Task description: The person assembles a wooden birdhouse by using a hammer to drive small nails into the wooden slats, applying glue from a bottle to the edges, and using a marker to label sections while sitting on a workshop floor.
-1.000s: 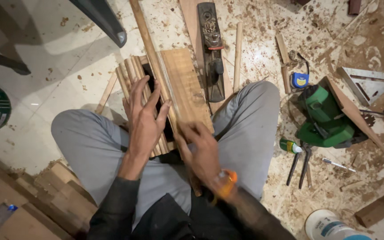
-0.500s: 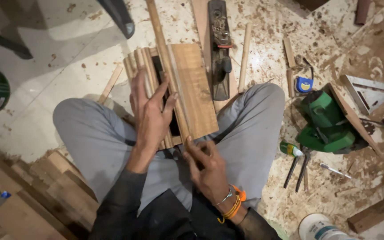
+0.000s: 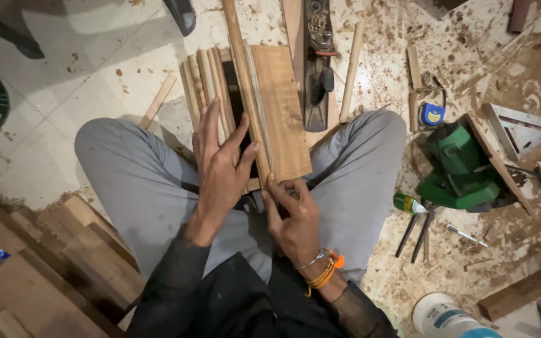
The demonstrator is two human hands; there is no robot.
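Wooden slat bundle (image 3: 245, 106) on lap: left hand (image 3: 220, 172) flat atop, right hand (image 3: 292, 216) pinching near end.

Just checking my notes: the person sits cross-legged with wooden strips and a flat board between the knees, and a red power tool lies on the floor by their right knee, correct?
Not quite. The head view shows the power tool by the right knee is green, not red. The wooden strips and flat board do lie between the knees.
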